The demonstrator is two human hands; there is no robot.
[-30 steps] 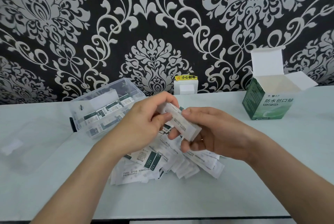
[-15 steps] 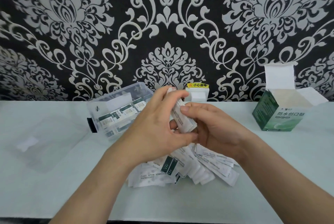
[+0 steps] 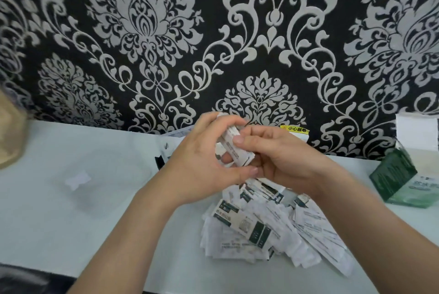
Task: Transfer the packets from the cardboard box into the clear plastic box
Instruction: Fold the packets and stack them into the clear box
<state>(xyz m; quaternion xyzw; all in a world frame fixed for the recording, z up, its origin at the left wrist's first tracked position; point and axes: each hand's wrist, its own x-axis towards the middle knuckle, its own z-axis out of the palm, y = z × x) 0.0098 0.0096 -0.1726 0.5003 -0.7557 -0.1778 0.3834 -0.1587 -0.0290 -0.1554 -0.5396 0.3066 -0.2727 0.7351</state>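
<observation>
Both hands meet above the table around a small stack of white packets (image 3: 234,149), which stands nearly upright. My left hand (image 3: 204,163) grips the stack from the left, thumb underneath. My right hand (image 3: 282,158) pinches it from the right with thumb and fingers. Below the hands lies a loose pile of white and green packets (image 3: 268,225). The clear plastic box (image 3: 169,146) is mostly hidden behind my left hand; only its left edge and black latch show. The green cardboard box (image 3: 399,177) stands open at the far right.
The box's clear lid (image 3: 78,179) lies flat on the pale table (image 3: 71,222) at the left. A white socket with a yellow label (image 3: 295,130) sits against the patterned wall. A tan object (image 3: 10,134) shows at the left edge.
The view has swung left, so everything sits further right. Both hands have turned the packet stack from lying slanted to nearly upright and lifted it slightly.
</observation>
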